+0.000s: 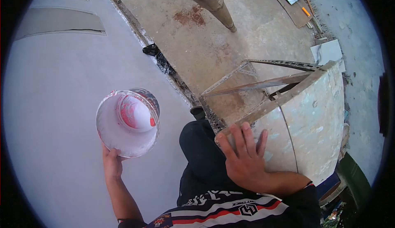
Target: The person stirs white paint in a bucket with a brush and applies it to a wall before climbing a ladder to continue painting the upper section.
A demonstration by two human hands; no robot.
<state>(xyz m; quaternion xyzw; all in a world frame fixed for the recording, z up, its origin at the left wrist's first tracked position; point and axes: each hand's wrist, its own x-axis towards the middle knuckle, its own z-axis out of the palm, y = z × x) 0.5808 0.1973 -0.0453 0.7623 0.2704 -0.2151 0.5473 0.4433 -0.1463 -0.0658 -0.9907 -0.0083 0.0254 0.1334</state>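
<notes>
My left hand [112, 162] grips the near rim of a paint bucket [108, 127], thumb over the edge. The bucket tilts with its mouth toward me; its inside is coated white, with red and white showing at the bottom. Beside it rises a pale wall [61, 116]. My right hand [249, 160] lies with fingers spread on the edge of a worn, paint-spotted board [310, 121]. That board tops a stand of perforated metal angle bars [284, 66]. My bent knee [201, 139] in dark trousers is between the two hands.
Below is a concrete floor [164, 5] with reddish stains. A thick pole [214, 5] stands ahead. Black plastic [162, 59] lies along the wall's base. Flat boards [294, 5] and an orange-handled item [305, 11] lie at the upper right.
</notes>
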